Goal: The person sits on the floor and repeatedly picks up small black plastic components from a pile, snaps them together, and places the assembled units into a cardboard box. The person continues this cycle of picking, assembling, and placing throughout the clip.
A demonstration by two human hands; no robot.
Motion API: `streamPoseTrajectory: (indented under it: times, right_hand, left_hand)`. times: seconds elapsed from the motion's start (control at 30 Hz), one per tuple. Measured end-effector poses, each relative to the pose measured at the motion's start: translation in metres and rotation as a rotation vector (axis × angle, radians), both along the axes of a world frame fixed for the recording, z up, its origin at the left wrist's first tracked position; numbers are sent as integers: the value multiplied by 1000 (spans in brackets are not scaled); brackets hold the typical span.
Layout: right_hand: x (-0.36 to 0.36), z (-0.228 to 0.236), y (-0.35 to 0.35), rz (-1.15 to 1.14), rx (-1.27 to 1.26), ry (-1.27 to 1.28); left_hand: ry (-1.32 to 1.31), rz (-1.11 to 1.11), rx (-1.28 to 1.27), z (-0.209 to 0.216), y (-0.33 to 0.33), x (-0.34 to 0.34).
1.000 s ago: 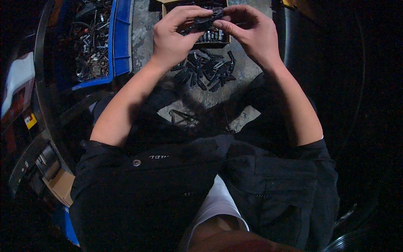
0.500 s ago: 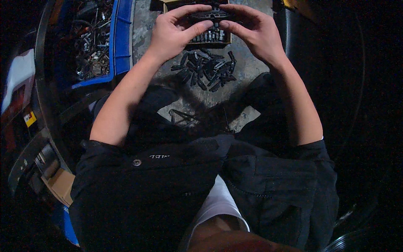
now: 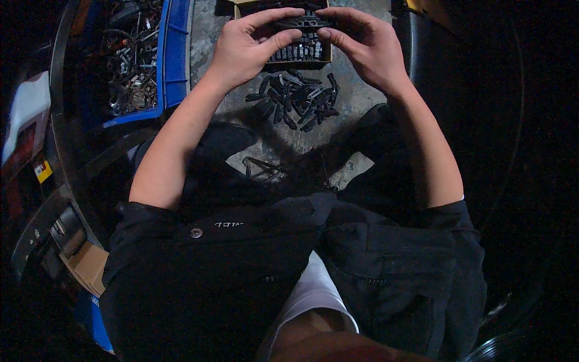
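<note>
Between my two hands is a long, narrow black part (image 3: 304, 23) with small holes along its side; its exact kind I cannot make out. My left hand (image 3: 244, 51) pinches its left end between thumb and fingers. At the other end my right hand (image 3: 375, 53) grips it in the same way, thumb on the near side. Below the part stands an open cardboard box (image 3: 330, 55) with rows of small dark and metallic pieces, partly hidden by my hands. Nearer to me, a loose pile of small black elongated pieces (image 3: 295, 99) lies on the grey floor.
To the left, a blue plastic bin (image 3: 174, 57) holds mixed metal tools and hardware. My dark-clad legs flank the pile. Thin dark rods (image 3: 265, 166) lie on the floor close to me. A brown cardboard box (image 3: 90, 265) sits at the lower left. The right side is very dark.
The black part has turned slightly in my fingers, so its holes show more clearly. My thumbs have shifted a little; my arms have barely moved.
</note>
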State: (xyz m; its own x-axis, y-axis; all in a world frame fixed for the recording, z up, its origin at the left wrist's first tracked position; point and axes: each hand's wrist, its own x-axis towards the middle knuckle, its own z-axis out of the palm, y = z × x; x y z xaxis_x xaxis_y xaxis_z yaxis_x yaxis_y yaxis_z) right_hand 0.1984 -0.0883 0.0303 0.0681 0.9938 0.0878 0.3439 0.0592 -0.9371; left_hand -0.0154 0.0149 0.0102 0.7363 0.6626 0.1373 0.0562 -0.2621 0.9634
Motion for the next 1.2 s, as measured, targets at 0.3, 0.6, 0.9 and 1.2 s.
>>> streamPoseTrajectory:
  times: [0.3, 0.6, 0.9, 1.2]
  right_hand:
    - [-2, 0, 0, -13, -5, -20]
    - [0, -4, 1, 7, -121, -65]
    - [-13, -24, -4, 3, -122, -77]
    - [-37, -45, -25, -31, -282, -102]
  left_hand:
    - [-6, 1, 7, 1, -2, 1]
    - [39, -64, -30, -7, 8, 0]
    - [82, 10, -434, -15, 8, -2]
    - [39, 270, -903, -27, -44, 2]
